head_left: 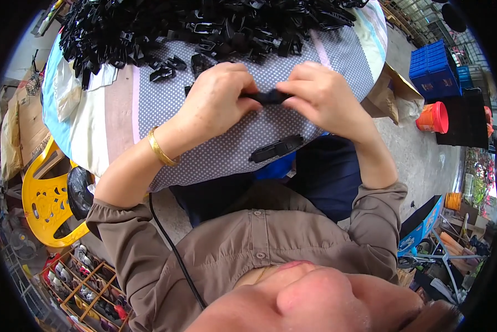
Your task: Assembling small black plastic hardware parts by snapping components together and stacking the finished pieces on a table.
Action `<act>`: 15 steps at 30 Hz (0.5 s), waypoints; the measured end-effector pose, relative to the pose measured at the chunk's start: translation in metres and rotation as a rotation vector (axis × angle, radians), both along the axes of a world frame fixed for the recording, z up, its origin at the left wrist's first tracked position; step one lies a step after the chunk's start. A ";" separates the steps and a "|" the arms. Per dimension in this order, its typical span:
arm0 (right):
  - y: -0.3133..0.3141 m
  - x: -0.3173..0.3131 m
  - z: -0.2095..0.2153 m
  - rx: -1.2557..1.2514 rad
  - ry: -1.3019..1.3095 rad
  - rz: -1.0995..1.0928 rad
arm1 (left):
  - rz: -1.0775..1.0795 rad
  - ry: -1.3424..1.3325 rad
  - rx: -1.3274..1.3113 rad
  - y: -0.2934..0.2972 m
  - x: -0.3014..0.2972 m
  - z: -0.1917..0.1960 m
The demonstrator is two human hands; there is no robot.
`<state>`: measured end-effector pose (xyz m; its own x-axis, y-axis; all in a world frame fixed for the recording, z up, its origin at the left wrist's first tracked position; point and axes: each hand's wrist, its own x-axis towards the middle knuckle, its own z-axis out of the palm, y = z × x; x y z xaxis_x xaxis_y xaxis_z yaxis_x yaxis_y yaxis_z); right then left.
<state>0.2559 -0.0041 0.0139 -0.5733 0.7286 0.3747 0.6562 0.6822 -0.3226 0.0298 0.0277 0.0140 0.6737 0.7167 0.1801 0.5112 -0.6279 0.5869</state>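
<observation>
Both hands hold a small black plastic piece point(271, 98) between them, above the dotted cloth of the table point(204, 144). My left hand point(219, 99), with a gold bracelet on its wrist, pinches one end. At the other end, the thumb and fingers of my right hand point(320, 95) are closed. The fingertips partly cover the piece, so its exact kind is unclear. Nearer to me, a long black plastic part point(276, 148) lies at the table's front edge. Beyond my hands, a big heap of black plastic pieces point(204, 27) covers the far side, with a few loose ones point(168, 67) in front.
A yellow plastic chair point(46, 193) stands left of the table. To the right are an orange-red bucket point(432, 117), blue crates point(433, 69) and a cardboard box point(386, 94). A rack of shoes point(85, 288) is at lower left. A black cord point(171, 243) hangs along my front.
</observation>
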 end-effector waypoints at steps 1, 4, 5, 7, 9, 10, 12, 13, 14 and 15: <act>0.003 -0.003 -0.005 -0.026 0.042 0.045 | -0.003 -0.001 0.001 -0.002 0.003 -0.001; 0.005 -0.004 -0.014 -0.055 0.127 0.100 | 0.012 -0.004 0.073 -0.009 0.004 -0.006; 0.005 -0.005 -0.013 -0.062 0.168 0.110 | 0.013 -0.003 0.078 -0.007 0.004 -0.004; 0.005 0.000 -0.011 -0.162 0.169 0.170 | -0.089 0.014 -0.044 0.000 0.000 0.001; 0.005 0.005 -0.009 -0.266 0.169 0.230 | -0.089 -0.024 -0.036 0.008 -0.005 0.005; 0.004 0.006 -0.008 -0.285 0.174 0.247 | -0.090 -0.062 -0.030 0.015 -0.009 0.005; 0.006 0.007 0.001 -0.331 0.237 0.191 | 0.148 0.034 0.453 0.042 -0.027 0.002; 0.010 0.007 -0.001 -0.331 0.236 0.195 | 0.249 0.068 0.605 0.053 -0.037 0.000; 0.018 0.008 -0.006 -0.103 0.217 0.028 | 0.276 0.108 0.638 0.066 -0.045 -0.004; 0.027 0.011 -0.012 0.123 0.194 -0.143 | 0.299 0.146 0.669 0.073 -0.049 -0.008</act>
